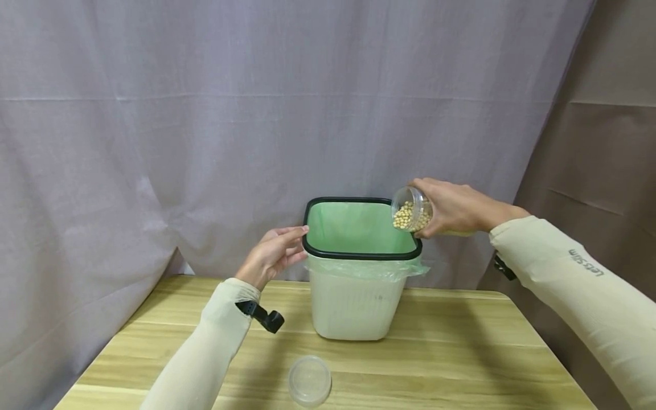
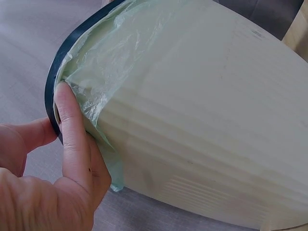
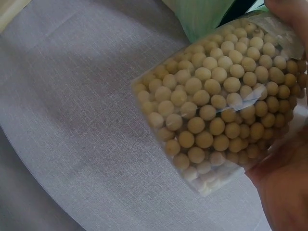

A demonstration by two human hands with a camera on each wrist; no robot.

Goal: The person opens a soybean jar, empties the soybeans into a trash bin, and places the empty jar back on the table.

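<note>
Currently, the light, rigid, slippery jar [image 1: 411, 209] of loose beans [image 3: 219, 108] is gripped around its body by the right hand [image 1: 453, 208], while the bin [image 1: 357, 273] rim is steadied by straight left hand [image 1: 271, 255] fingers.

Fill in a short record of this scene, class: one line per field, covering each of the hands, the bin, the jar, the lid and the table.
Left hand: fingers touch the bin's black rim at its left side
Right hand: grips the jar, tipped on its side over the bin's right rim
Jar: clear plastic, holds pale round beans, lid off
Bin: cream, square, lined with a green bag; stands upright
Lid: clear, round, lying on the table in front of the bin
Table: light wood
</note>
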